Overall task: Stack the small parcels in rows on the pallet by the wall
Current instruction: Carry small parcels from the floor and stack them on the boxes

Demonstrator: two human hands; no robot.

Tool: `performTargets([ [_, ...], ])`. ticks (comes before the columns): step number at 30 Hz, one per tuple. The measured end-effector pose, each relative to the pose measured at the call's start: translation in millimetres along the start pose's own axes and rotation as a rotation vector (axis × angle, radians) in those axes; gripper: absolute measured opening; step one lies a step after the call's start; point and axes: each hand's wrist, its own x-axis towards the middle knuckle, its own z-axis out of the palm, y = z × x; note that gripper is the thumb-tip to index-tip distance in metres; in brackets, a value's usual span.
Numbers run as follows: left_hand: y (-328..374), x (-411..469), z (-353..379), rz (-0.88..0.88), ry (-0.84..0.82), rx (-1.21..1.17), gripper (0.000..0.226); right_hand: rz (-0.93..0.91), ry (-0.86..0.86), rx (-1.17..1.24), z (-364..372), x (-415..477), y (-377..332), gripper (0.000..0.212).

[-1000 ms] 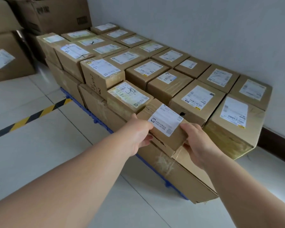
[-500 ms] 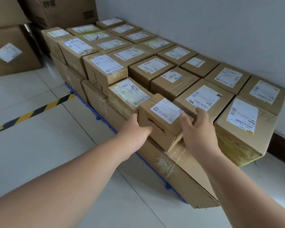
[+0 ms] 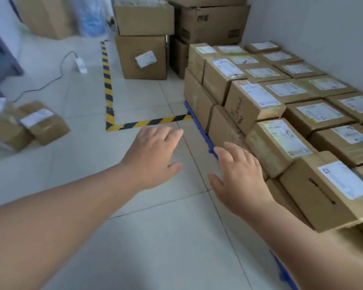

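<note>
The left hand (image 3: 153, 155) and right hand (image 3: 239, 176) hang empty, fingers spread; the floor parcel (image 3: 43, 124) wants a two-sided grip, label up.

Matt brown cardboard on the parcels (image 3: 254, 103), slightly rough, creased at some edges, banded with strips of shiny clear tape. Smooth white paper for the labels (image 3: 342, 178), faintly glossy. Blue moulded plastic along the edge of the pallet (image 3: 199, 127). Pale glazed tiles across the floor (image 3: 155, 237), smooth, with a soft sheen. Smooth yellow-and-black hazard tape (image 3: 108, 84) stuck flat on the tiles. Matt painted wall (image 3: 323, 28). Same dull cardboard on the large cartons (image 3: 142, 57). White plastic on the power strip (image 3: 81, 64).
</note>
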Motion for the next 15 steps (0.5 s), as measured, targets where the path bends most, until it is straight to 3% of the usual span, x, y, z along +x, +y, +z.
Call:
performTargets([
  [15,-258,-224,-23,-0.548,-0.014,0.097,0.082,-0.543,-0.118,-0.039,61,39,-316,0.065],
])
